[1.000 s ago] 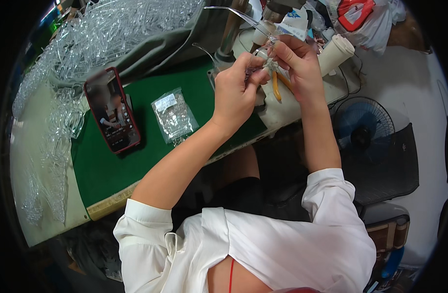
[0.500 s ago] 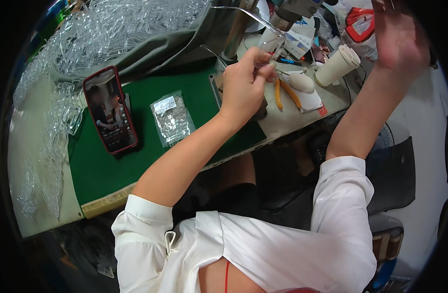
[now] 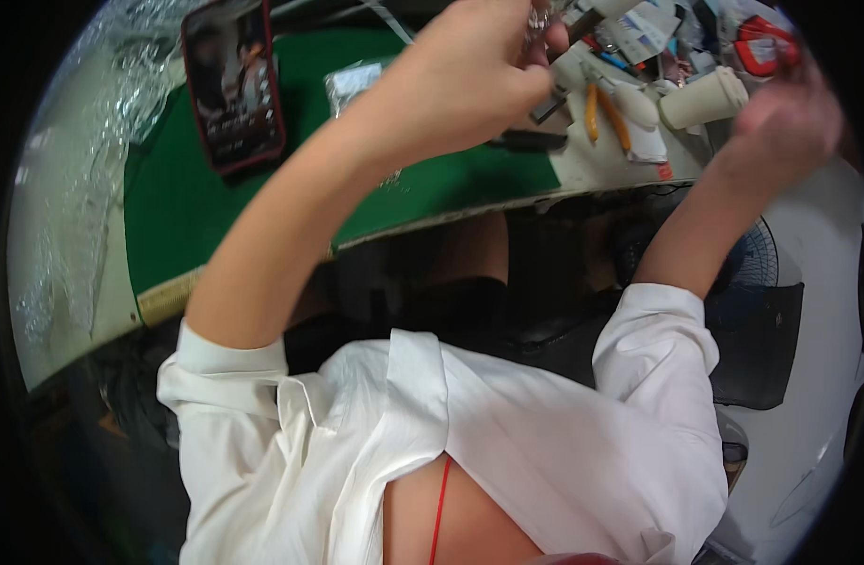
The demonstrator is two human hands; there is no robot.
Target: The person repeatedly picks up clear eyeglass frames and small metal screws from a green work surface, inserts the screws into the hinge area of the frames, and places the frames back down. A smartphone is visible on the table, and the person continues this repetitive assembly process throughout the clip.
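Left of the green mat (image 3: pixel 182 226), a loose spread of clear plastic pieces (image 3: pixel 79 188) lies on the pale worktop (image 3: pixel 64 348). On the mat's left part stands a phone (image 3: pixel 236 94) in a red case, tilted, its screen lit. Near the middle of the mat is a small clear bag (image 3: pixel 350 83) with a white label, partly covered by the left forearm. The left hand (image 3: pixel 488 71) is above the mat's right part, thumb and fingers pinching a clear, shiny piece (image 3: pixel 537 19); most of this piece is hidden by the hand or cut off at the upper edge, so its full shape cannot be told. Just beyond the mat's right end lie pliers (image 3: pixel 613 121) with yellow handles, touching neither hand, and next to them a rounded white object (image 3: pixel 636 105). Farther right of the mat is a white lidded cup (image 3: pixel 705 100). The right hand (image 3: pixel 791 113), well to the right of the mat, is blurred beside a red object (image 3: pixel 759 47); whether it grips anything cannot be told.
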